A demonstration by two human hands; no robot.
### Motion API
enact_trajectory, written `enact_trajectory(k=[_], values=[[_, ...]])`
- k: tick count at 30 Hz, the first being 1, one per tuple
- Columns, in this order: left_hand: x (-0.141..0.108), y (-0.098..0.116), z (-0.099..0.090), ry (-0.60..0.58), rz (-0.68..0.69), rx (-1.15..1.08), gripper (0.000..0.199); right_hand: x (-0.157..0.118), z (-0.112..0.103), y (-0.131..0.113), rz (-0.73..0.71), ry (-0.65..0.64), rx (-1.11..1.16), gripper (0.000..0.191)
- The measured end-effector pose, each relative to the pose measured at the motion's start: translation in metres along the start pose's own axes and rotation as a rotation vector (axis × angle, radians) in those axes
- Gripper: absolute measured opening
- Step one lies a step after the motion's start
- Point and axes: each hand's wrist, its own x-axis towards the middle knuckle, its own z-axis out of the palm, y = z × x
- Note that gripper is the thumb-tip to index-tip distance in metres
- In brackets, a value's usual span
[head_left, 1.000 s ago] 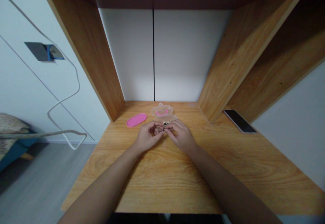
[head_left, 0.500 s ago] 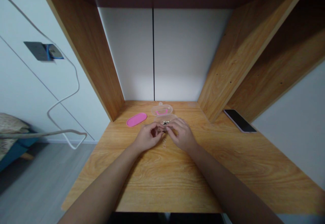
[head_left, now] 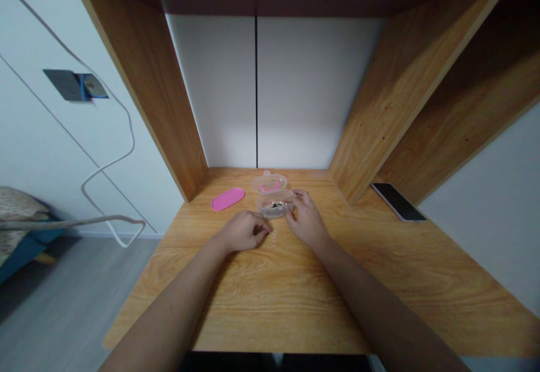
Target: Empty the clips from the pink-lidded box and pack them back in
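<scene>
A small clear plastic case (head_left: 264, 210) stands with its lid (head_left: 257, 183) tipped back on the desk. Small shiny metal pieces and something dark lie in its base. My right hand (head_left: 309, 219) is at the case's right end, with thumb and fingers around that end. Left of the case's front, my left hand (head_left: 243, 231) rests low over the desk, fingertips pinched together. A tiny dark thing shows at those fingertips, too small to name. Small pale loops (head_left: 273, 241) lie just right of the left fingertips. A pink oval tray (head_left: 228, 198) lies to the left of the case.
A phone (head_left: 399, 201) lies at the right by the wooden panel (head_left: 392, 102). The wooden desk (head_left: 274, 304) is bounded by upright side panels and a white back wall (head_left: 295, 90). A white cable (head_left: 129, 130) hangs at the left near an open wall socket (head_left: 93, 86).
My hands have drawn apart. The left moved slightly down toward me; the right shifted right to the end of the case, uncovering its base.
</scene>
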Motion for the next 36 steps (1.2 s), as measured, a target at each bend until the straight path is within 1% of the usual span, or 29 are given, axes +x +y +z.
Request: enact_trajectory(k=[6,8,9,11,13,15,16,17,19,21,22,23,26,28,30,31,32,34,36], values=[[-0.001,-0.002,-0.003,0.029,-0.005,0.048,0.022,0.000,-0.001,-0.004,0.021,0.026,0.032,0.024],[-0.001,-0.002,-0.005,0.070,-0.012,0.065,0.020,0.000,-0.002,-0.005,0.031,0.026,0.031,0.024],[-0.002,-0.003,-0.006,0.110,-0.034,0.077,0.018,0.000,-0.002,-0.005,0.030,0.026,0.033,0.024],[-0.003,-0.006,-0.011,0.233,-0.135,0.123,0.015,-0.001,-0.001,-0.004,0.021,0.029,0.041,0.024],[-0.005,-0.012,-0.018,0.390,-0.304,0.202,0.016,-0.001,0.000,-0.004,0.010,0.036,0.045,0.025],[-0.007,-0.021,-0.025,0.569,-0.496,0.321,0.022,-0.001,0.001,-0.004,0.002,0.045,0.049,0.025],[-0.008,-0.026,-0.027,0.614,-0.564,0.389,0.024,-0.002,0.000,-0.004,0.000,0.049,0.050,0.026],[-0.009,-0.031,-0.029,0.630,-0.611,0.461,0.028,-0.002,0.000,-0.005,0.001,0.051,0.052,0.026],[-0.011,-0.040,-0.029,0.635,-0.744,0.575,0.053,-0.002,-0.002,-0.007,0.006,0.047,0.051,0.026],[-0.013,-0.048,-0.026,0.561,-0.836,0.593,0.072,-0.002,-0.003,-0.009,0.012,0.041,0.052,0.027],[-0.014,-0.052,-0.023,0.519,-0.860,0.581,0.075,-0.002,-0.004,-0.010,0.012,0.039,0.056,0.028],[-0.014,-0.055,-0.021,0.480,-0.876,0.562,0.074,-0.002,-0.004,-0.010,0.011,0.035,0.060,0.028],[-0.015,-0.062,-0.018,0.454,-0.873,0.534,0.066,-0.002,-0.004,-0.009,0.012,0.014,0.070,0.028],[-0.014,-0.061,-0.018,0.488,-0.864,0.532,0.063,-0.002,-0.003,-0.009,0.014,0.005,0.077,0.027],[-0.012,-0.057,-0.021,0.553,-0.826,0.523,0.061,-0.002,-0.001,-0.008,0.015,0.006,0.086,0.027],[-0.011,-0.053,-0.022,0.597,-0.782,0.515,0.060,-0.002,-0.001,-0.008,0.014,0.005,0.092,0.028],[-0.010,-0.049,-0.023,0.637,-0.705,0.494,0.058,-0.002,-0.001,-0.008,0.014,0.003,0.099,0.029],[-0.007,-0.039,-0.024,0.688,-0.507,0.429,0.055,-0.002,0.000,-0.008,0.011,0.002,0.117,0.036],[-0.003,-0.029,-0.022,0.692,-0.318,0.355,0.054,-0.002,0.001,-0.007,0.004,-0.001,0.142,0.045]])
